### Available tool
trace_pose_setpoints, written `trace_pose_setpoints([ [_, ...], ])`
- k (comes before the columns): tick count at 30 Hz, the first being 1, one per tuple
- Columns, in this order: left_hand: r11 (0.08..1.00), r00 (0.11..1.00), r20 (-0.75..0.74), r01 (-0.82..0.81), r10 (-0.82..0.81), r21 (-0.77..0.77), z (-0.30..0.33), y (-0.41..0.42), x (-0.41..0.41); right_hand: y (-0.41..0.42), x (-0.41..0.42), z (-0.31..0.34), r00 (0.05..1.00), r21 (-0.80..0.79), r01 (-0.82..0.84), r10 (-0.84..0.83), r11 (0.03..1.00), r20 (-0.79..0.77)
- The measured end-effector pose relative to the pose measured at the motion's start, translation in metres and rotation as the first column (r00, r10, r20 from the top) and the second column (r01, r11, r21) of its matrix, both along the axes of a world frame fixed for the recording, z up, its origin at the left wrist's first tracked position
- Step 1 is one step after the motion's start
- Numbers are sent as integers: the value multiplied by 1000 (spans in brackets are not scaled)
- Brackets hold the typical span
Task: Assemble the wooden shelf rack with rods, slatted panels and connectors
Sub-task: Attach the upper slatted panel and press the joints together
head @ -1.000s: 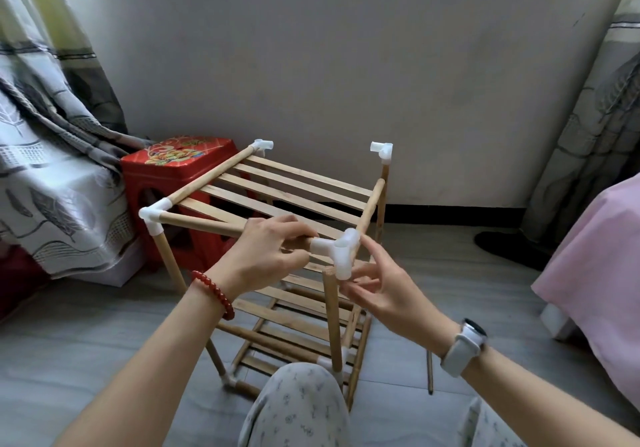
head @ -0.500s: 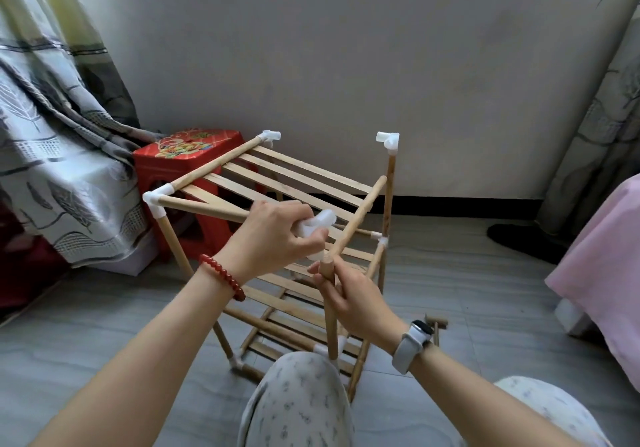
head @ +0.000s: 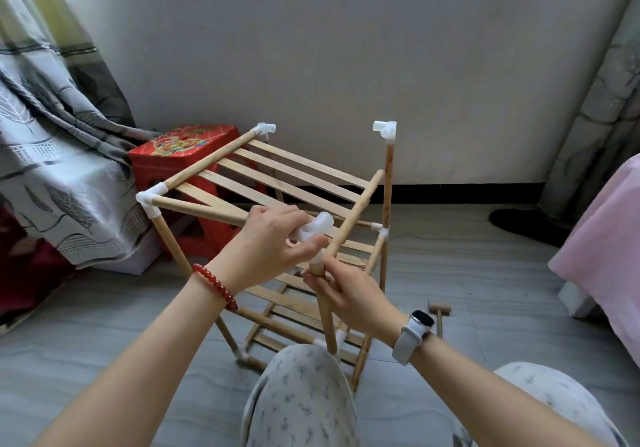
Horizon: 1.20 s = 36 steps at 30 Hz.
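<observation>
Connector (head: pixel 313 230) gripped by left hand (head: pixel 268 242); right hand (head: pixel 341 290) holds upright rod (head: pixel 325 311).

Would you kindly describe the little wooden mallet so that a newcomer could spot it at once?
Start at the half-built wooden rack in the middle of the floor, then look to its right, toward the pink bedding. The mallet lies alone on the grey floor, just beyond the right hand and its wristwatch. Unlike the rack's rods, it is short, loose and T-shaped.
</observation>
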<state>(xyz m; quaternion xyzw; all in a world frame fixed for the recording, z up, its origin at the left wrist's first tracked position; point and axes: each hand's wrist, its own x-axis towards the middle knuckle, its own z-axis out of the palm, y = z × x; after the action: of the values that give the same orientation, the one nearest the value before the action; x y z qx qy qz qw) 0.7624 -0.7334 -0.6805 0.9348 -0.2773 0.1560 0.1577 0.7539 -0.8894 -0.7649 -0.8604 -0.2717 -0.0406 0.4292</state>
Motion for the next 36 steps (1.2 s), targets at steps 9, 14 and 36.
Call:
trace_pose_setpoints([
  [9, 999, 998, 41, -39, 40, -19, -11, 0, -5, -23, 22, -14, 967, 457, 67, 56, 887, -249],
  [14, 995, 997, 40, -63, 66, -78, -13, 0, -4, -11, 43, -14, 575, 548, 436, 247, 713, -780],
  [36, 929, 918, -161, -340, 362, 146, -7, 100, -13, 83, 56, 61, 508, 620, 560, 364, 549, -781],
])
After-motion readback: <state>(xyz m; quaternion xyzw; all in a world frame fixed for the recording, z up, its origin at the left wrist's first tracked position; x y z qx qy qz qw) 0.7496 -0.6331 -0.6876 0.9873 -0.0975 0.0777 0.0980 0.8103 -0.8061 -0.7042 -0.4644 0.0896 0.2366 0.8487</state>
